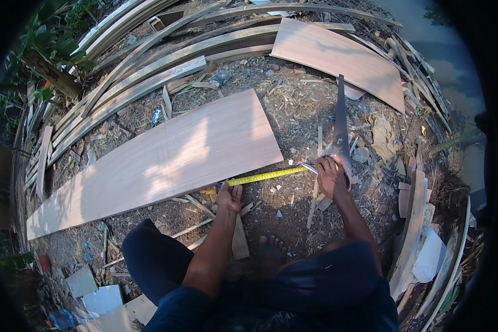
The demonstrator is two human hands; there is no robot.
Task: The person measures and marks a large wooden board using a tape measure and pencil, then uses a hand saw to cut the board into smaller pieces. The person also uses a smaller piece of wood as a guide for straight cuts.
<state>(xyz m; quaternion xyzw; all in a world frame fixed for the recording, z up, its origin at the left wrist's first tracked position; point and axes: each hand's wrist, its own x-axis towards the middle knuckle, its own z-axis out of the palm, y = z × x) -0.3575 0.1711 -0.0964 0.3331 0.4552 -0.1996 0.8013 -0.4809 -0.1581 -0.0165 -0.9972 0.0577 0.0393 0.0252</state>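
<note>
My left hand pinches one end of a yellow tape measure against the near edge of a long plywood board. The tape runs rightward past the board's near right corner, over the ground, to my right hand. There my fingers are closed around the tape's other end; its case is hidden. A thin silvery piece sticks out by those fingertips. Right beside and partly under this hand is the orange handle of a handsaw, its dark blade pointing away. Whether I grip that handle too, I cannot tell.
A second plywood sheet lies at the far right. Long timber strips are stacked along the back and left. Boards and offcuts lean at the right. Wood chips and litter cover the ground; my bare foot is below the tape.
</note>
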